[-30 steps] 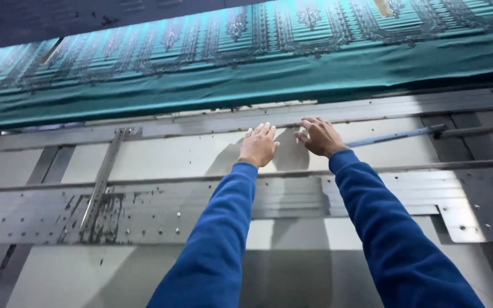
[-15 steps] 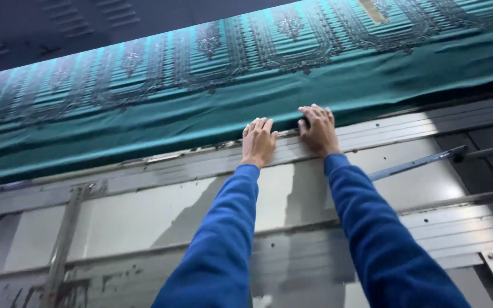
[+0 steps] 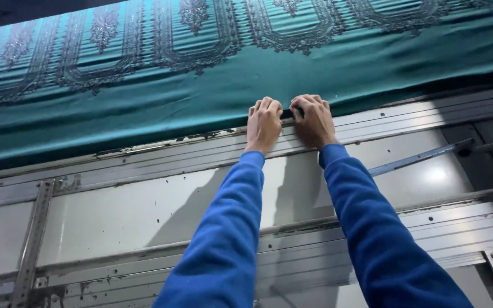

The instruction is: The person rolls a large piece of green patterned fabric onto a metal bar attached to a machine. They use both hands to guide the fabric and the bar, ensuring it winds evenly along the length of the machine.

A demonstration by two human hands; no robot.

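Note:
A wide teal fabric (image 3: pixel 212 97) with silver embroidered panels is stretched across the top of the view. Its lower edge lies along a long metal frame rail (image 3: pixel 144 159). My left hand (image 3: pixel 263 124) and my right hand (image 3: pixel 312 120) sit side by side at that edge, fingers curled over the cloth hem where it meets the rail. Both arms reach forward in blue sleeves. The fingertips are tucked under, so the exact grip on the cloth is partly hidden.
Below the rail lies a pale machine bed (image 3: pixel 126 217) with scuffed metal bars. A slanted blue-grey rod (image 3: pixel 417 157) runs at the right. Another perforated metal rail (image 3: pixel 457 234) crosses the lower part, with a vertical bracket (image 3: pixel 32 239) at the left.
Both hands have moved up from the bare metal bed to the rail and now curl onto the fabric's lower edge. The view has closed in on the cloth.

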